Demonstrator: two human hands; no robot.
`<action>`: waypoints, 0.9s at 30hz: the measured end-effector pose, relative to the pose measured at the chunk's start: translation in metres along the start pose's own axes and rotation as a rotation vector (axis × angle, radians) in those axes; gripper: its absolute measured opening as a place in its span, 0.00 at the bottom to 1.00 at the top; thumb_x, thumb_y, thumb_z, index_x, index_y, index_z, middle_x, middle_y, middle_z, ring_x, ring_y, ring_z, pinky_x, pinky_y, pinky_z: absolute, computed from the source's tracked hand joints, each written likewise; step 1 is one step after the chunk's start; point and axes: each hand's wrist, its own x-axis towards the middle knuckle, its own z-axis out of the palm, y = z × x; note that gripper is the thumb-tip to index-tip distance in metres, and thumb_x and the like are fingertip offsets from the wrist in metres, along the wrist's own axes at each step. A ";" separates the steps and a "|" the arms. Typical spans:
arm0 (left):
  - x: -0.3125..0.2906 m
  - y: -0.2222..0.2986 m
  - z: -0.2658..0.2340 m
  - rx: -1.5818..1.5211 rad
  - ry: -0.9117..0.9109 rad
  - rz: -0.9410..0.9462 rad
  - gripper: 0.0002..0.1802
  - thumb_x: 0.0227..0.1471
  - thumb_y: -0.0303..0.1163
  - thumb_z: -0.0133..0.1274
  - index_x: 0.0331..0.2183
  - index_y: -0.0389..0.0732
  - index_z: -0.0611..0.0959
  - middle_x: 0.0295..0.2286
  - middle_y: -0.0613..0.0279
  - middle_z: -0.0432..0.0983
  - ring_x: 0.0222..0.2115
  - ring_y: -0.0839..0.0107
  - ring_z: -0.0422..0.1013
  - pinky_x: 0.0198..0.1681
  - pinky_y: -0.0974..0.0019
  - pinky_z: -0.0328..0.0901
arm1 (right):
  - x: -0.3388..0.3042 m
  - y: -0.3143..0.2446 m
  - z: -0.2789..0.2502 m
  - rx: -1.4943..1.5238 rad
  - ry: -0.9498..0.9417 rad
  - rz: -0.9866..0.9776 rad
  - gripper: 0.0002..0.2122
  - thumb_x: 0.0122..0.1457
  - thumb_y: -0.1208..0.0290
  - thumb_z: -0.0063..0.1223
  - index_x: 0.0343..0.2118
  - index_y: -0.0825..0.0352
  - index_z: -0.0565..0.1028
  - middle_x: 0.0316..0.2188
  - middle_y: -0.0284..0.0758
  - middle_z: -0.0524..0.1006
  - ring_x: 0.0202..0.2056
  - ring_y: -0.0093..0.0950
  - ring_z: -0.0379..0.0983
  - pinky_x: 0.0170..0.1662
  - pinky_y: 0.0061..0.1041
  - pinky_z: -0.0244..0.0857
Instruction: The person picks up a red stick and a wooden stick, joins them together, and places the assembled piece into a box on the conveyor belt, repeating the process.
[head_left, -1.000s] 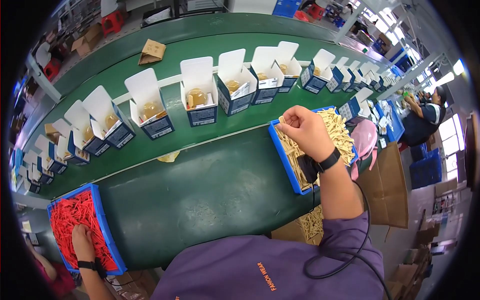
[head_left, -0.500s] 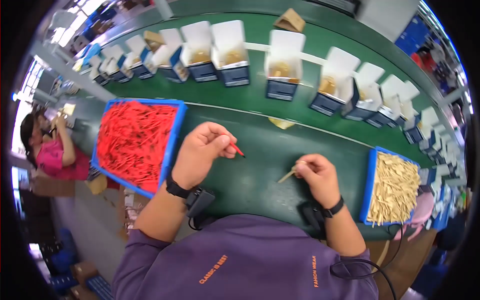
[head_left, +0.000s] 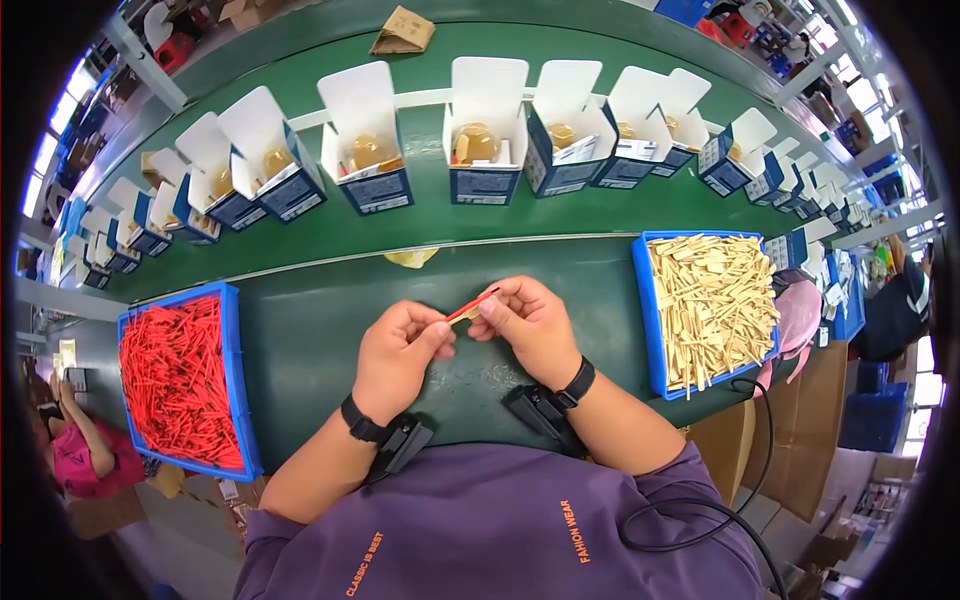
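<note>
In front of my chest both hands meet over the green bench. My left hand pinches a thin red stick with a dark tip. A small pale wooden piece is pinched in my right hand and lies along the red stick, close against it or touching; the fingers partly cover both. To my left, a blue tray is heaped with red sticks of the same look. Another blue tray on my right holds a pile of pale wooden pieces.
Along the far green belt stands a curved row of open blue-and-white boxes with amber round items inside. A folded brown carton piece lies behind them. A yellowish scrap rests near the bench divider. A black cable loops by my right arm.
My hands have come together, bringing the red stick and the wooden piece side by side. The view has turned to the right, so the trays and boxes appear shifted leftward.
</note>
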 end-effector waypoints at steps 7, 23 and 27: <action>0.000 -0.005 -0.010 -0.037 -0.053 0.009 0.08 0.61 0.25 0.52 0.42 0.34 0.76 0.35 0.55 0.79 0.33 0.74 0.76 0.39 0.70 0.72 | -0.008 -0.043 -0.001 -0.428 0.114 -0.127 0.05 0.64 0.75 0.55 0.34 0.71 0.78 0.31 0.34 0.80 0.32 0.20 0.77 0.36 0.20 0.71; 0.000 -0.016 -0.023 -0.014 0.071 0.136 0.11 0.61 0.23 0.51 0.45 0.33 0.76 0.37 0.55 0.79 0.34 0.72 0.76 0.41 0.69 0.72 | 0.117 -0.185 -0.120 -1.515 0.366 -0.491 0.10 0.61 0.64 0.55 0.37 0.65 0.81 0.29 0.42 0.81 0.31 0.39 0.78 0.35 0.33 0.70; -0.001 -0.020 -0.019 0.017 0.084 0.132 0.10 0.60 0.23 0.51 0.44 0.33 0.76 0.37 0.55 0.79 0.34 0.72 0.76 0.41 0.69 0.72 | 0.100 -0.178 -0.124 -1.604 0.415 -0.512 0.10 0.60 0.63 0.56 0.35 0.65 0.81 0.28 0.41 0.81 0.31 0.39 0.78 0.35 0.33 0.70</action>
